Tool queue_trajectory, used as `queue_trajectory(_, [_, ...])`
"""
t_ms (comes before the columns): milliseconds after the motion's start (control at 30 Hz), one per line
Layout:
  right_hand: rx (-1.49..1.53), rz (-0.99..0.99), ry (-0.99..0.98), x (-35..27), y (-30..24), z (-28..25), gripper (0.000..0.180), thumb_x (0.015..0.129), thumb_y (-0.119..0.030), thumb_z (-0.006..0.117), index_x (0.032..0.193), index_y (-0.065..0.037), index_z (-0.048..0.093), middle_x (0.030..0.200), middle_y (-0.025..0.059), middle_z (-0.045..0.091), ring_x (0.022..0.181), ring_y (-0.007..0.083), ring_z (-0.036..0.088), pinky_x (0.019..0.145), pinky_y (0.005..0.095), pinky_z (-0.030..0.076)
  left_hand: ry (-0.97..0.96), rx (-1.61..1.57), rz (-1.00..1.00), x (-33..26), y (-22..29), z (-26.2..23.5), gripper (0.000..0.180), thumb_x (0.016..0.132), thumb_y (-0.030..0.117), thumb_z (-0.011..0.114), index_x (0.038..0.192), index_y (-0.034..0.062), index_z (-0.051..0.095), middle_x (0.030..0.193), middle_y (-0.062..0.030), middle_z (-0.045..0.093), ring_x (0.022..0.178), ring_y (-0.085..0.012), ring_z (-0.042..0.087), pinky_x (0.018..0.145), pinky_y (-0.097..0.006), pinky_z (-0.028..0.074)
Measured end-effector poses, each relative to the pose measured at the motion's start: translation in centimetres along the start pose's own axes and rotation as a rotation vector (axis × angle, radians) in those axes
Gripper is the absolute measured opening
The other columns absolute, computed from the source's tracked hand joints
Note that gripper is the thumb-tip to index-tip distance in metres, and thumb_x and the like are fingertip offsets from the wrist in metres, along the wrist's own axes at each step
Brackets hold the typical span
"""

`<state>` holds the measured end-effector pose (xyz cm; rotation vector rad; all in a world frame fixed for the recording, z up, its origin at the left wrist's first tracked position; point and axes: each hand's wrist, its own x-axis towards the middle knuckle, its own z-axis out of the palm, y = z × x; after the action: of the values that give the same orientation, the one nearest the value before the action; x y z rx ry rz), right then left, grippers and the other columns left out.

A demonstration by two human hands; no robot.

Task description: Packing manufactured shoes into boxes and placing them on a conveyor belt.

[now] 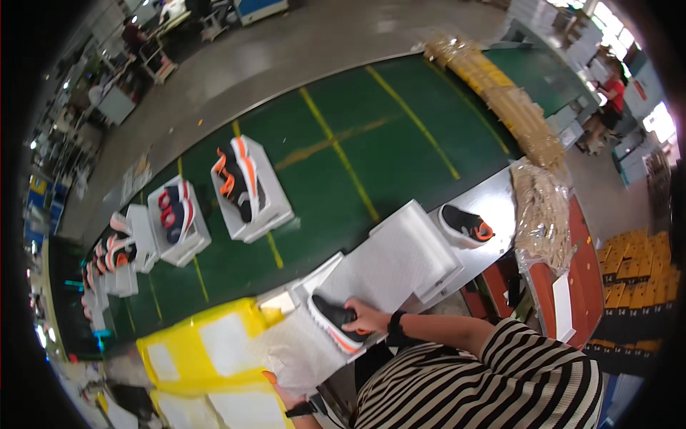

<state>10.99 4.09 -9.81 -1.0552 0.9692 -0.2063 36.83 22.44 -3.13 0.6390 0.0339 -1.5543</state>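
Note:
My right hand point(367, 319) grips a black sneaker point(330, 313) with a white and orange sole at its heel end. The sneaker lies on thin white wrapping paper point(386, 268) that spreads from a white box at the belt's near edge. Lower left, my left hand point(284, 392) is closed on a crumpled wad of white paper point(291, 368), which hides most of its fingers. A second black sneaker point(464, 224) with an orange collar rests on the metal ledge point(499, 204), right of the box.
Beyond runs a green conveyor belt point(336, 193) with yellow lines. White boxes of shoes point(266, 214) stand along its left half. Yellow plastic sheeting point(189, 343) lies at the near left. Plastic-wrapped cardboard point(539, 207) borders the right side, near black-and-yellow stacked items point(632, 272).

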Motion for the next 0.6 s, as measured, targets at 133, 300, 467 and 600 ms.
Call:
queue_trajectory(133, [0.042, -0.075, -0.032, 0.8, 1.2, 2.4, 0.071, 0.082, -0.029, 0.074, 0.138, -0.006, 0.038, 0.107, 0.0126, 0.055, 0.100, 0.0197, 0.052, 0.087, 0.0338, 0.043, 0.248, -0.114, 0.032, 2.4, -6.2, -3.8, 0.052, 0.098, 0.042, 0.047, 0.137, 0.0088, 0.048, 0.140, -0.0108, 0.050, 0.131, -0.0291, 0.041, 0.112, -0.044, 0.031])
queue_trajectory(300, [-0.287, -0.067, -0.025, -0.7, 0.5, 2.2, 0.070, 0.084, -0.025, 0.069, 0.144, -0.006, 0.037, 0.110, 0.0205, 0.061, 0.098, 0.0257, 0.061, 0.086, 0.0349, 0.047, 0.070, 0.497, 0.048, 1.0, -4.6, -2.3, 0.037, 0.097, 0.031, 0.049, 0.124, 0.0054, 0.051, 0.122, -0.0111, 0.054, 0.116, -0.0241, 0.051, 0.102, -0.040, 0.040])
queue_trajectory(467, [-0.259, -0.250, 0.024, -7.0, -5.5, -3.9, 0.049, 0.089, -0.011, 0.060, 0.136, -0.009, 0.048, 0.104, 0.0072, 0.065, 0.081, 0.0150, 0.064, 0.080, 0.0293, 0.052, -0.035, 1.254, -0.025, 4.4, -5.6, 5.7, 0.020, 0.096, 0.017, 0.051, 0.108, 0.0012, 0.054, 0.100, -0.0116, 0.060, 0.097, -0.0180, 0.063, 0.091, -0.035, 0.050])
queue_trajectory(600, [-0.234, -0.358, 0.410, -9.4, -4.4, -11.2, 0.038, 0.084, -0.010, 0.067, 0.121, -0.006, 0.062, 0.105, 0.0102, 0.067, 0.087, 0.0185, 0.065, 0.074, 0.0309, 0.054, 0.186, 1.075, -0.159, 11.3, -11.2, 10.8, 0.040, 0.094, 0.006, 0.056, 0.130, -0.0064, 0.047, 0.103, -0.0131, 0.062, 0.082, -0.0189, 0.065, 0.070, -0.028, 0.056])
